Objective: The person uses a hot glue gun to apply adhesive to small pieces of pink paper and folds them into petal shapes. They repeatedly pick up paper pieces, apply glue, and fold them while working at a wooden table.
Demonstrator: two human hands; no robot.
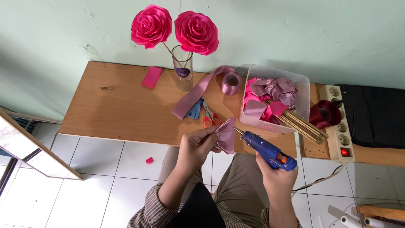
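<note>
Hands on folded satin ribbon point(226, 135), glue gun point(270, 151)

- The left hand point(198, 145) pinches a folded pink ribbon piece point(227, 134).
- The right hand point(275, 173) grips a blue glue gun point(266, 150), nozzle touching the ribbon, above the wooden tabletop point(122, 109).

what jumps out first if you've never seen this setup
Two big pink ribbon roses stand in a glass vase against the wall at the back of the wooden table. At the front edge, the right hand aims a blue glue gun at a folded mauve ribbon piece held by the left hand.
</note>
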